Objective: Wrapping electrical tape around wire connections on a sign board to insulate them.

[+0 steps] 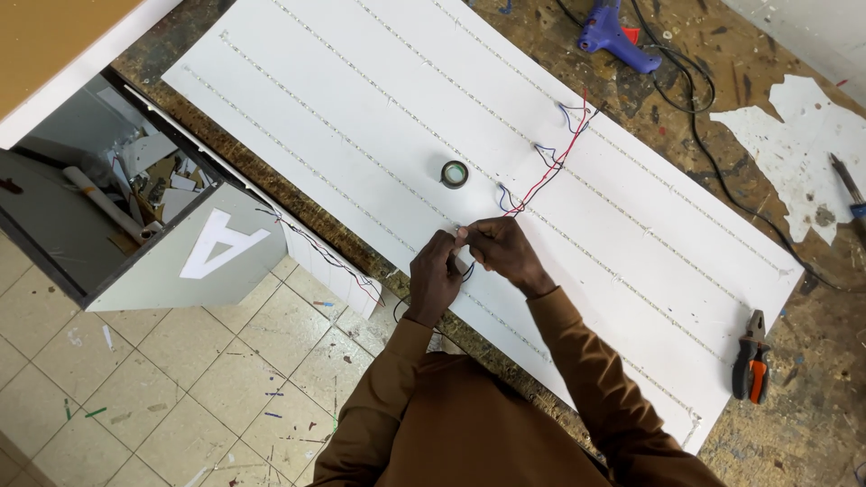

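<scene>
A long white panel (379,99) lies on a stained workbench, with several thin strip lines running along it. Red, blue and black wires (547,168) cross the panel from its far edge toward me. My left hand (435,280) and my right hand (502,252) meet over the panel's near edge. Both pinch the near end of the wires between their fingertips. A small roll of tape (455,174) stands on the panel just beyond my hands.
Orange-handled pliers (750,357) rest at the panel's right end. A blue glue gun (612,37) with a black cord lies at the bench's far side. A soldering tool (848,185) is at the right edge. A grey box with scraps (135,216) sits on the tiled floor at left.
</scene>
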